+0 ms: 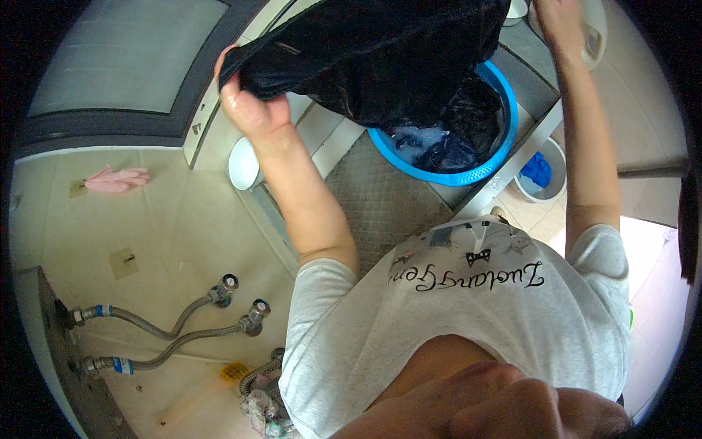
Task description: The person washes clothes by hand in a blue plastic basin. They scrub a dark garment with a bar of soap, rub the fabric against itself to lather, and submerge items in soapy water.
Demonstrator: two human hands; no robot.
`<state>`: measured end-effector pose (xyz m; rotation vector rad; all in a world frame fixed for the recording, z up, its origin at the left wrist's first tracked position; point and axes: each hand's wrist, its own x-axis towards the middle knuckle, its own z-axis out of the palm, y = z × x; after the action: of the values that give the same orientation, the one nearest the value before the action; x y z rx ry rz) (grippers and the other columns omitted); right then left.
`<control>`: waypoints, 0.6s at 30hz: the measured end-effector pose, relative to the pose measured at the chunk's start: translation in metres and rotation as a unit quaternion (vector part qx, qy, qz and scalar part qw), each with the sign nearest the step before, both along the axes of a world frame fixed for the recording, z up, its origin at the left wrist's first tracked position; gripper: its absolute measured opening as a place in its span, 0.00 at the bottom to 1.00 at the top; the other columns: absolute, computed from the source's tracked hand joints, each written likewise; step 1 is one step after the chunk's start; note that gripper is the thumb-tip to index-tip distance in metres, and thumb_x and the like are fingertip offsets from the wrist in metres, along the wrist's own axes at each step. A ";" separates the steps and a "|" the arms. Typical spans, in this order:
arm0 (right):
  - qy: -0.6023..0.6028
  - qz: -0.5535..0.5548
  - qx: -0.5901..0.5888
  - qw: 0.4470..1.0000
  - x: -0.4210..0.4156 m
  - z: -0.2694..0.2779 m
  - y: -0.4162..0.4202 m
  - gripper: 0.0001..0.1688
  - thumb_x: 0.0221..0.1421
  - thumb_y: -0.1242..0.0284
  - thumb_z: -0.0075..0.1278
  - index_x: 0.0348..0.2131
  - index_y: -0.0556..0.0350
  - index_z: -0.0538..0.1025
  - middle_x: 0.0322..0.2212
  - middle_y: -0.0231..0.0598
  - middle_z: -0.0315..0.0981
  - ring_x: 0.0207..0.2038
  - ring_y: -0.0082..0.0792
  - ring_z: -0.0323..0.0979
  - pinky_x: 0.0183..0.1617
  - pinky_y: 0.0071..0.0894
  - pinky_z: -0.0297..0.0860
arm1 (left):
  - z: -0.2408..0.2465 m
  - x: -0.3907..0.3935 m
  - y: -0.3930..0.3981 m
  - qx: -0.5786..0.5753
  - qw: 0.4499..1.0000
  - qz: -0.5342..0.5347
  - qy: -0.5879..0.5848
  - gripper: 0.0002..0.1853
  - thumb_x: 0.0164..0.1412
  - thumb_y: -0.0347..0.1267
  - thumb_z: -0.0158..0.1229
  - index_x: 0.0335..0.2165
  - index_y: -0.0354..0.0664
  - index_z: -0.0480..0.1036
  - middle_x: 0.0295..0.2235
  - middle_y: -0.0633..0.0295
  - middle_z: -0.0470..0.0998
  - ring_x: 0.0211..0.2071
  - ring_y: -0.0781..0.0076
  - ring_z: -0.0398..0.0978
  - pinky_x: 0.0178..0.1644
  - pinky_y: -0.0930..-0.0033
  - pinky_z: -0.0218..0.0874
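A wide black cloth (373, 60), possibly a garment, hangs stretched across the top of the view. My left hand (252, 107) grips its left edge, with the thumb and fingers wrapped around the fabric. Beneath the cloth stands a blue plastic basin (455, 179) holding cloudy water and dark wet fabric (449, 153). My right hand (556, 19) is raised at the top edge, partly cut off. It overlaps a white plastic jug with a handle (596, 33); whether its fingers hold anything is out of sight.
A white bowl (244, 164) sits by my left forearm. On the right, a white bucket (559, 184) contains blue cloth (536, 169). Pink gloves (118, 179) hang on the tiled wall, above braided hoses (181, 326) with valves. A dark-framed window (131, 55) is upper left.
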<state>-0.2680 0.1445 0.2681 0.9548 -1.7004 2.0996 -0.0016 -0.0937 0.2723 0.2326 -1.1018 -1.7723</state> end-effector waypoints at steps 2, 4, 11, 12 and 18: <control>0.059 -0.037 0.099 0.993 0.004 -0.023 -0.011 0.17 0.52 0.67 0.40 0.37 0.60 0.72 0.33 0.38 0.70 0.37 0.26 0.66 0.43 0.25 0.62 | -0.021 -0.026 0.011 -0.014 0.998 0.033 -0.051 0.12 0.54 0.27 0.44 0.37 0.38 0.70 0.32 0.56 0.74 0.34 0.61 0.72 0.40 0.62 0.66; -0.125 0.219 0.130 0.959 0.058 -0.060 -0.036 0.24 0.49 0.61 0.45 0.43 0.58 0.67 0.38 0.41 0.68 0.42 0.32 0.65 0.47 0.32 0.60 | -0.071 -0.038 0.001 0.064 0.994 -0.057 -0.071 0.14 0.51 0.24 0.43 0.38 0.39 0.69 0.32 0.56 0.73 0.34 0.63 0.71 0.39 0.64 0.67; -0.251 0.239 0.294 0.891 0.108 -0.223 -0.039 0.36 0.38 0.64 0.60 0.47 0.61 0.66 0.38 0.46 0.71 0.42 0.39 0.70 0.48 0.35 0.65 | -0.121 -0.071 0.088 0.015 0.921 -0.323 -0.215 0.34 0.50 0.32 0.59 0.54 0.44 0.53 0.52 0.50 0.58 0.47 0.63 0.62 0.45 0.61 0.60; -0.417 0.241 0.311 0.819 0.094 -0.227 -0.036 0.33 0.38 0.65 0.59 0.44 0.63 0.68 0.36 0.46 0.73 0.39 0.40 0.72 0.46 0.35 0.67 | -0.127 -0.063 0.084 0.015 0.932 -0.260 -0.251 0.34 0.51 0.34 0.58 0.54 0.43 0.53 0.52 0.50 0.59 0.48 0.62 0.62 0.46 0.58 0.59; -0.535 0.258 0.063 0.802 0.095 -0.178 -0.028 0.22 0.41 0.67 0.59 0.35 0.63 0.72 0.31 0.47 0.74 0.32 0.40 0.74 0.36 0.38 0.72 | -0.211 -0.022 0.087 0.303 0.874 -0.074 -0.373 0.36 0.53 0.50 0.53 0.54 0.43 0.54 0.51 0.51 0.60 0.52 0.59 0.59 0.50 0.46 0.56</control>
<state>-0.1735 0.1163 0.0901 0.1587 -2.2150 3.3161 -0.0233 -0.0063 0.0614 1.3373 -1.0411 -2.1985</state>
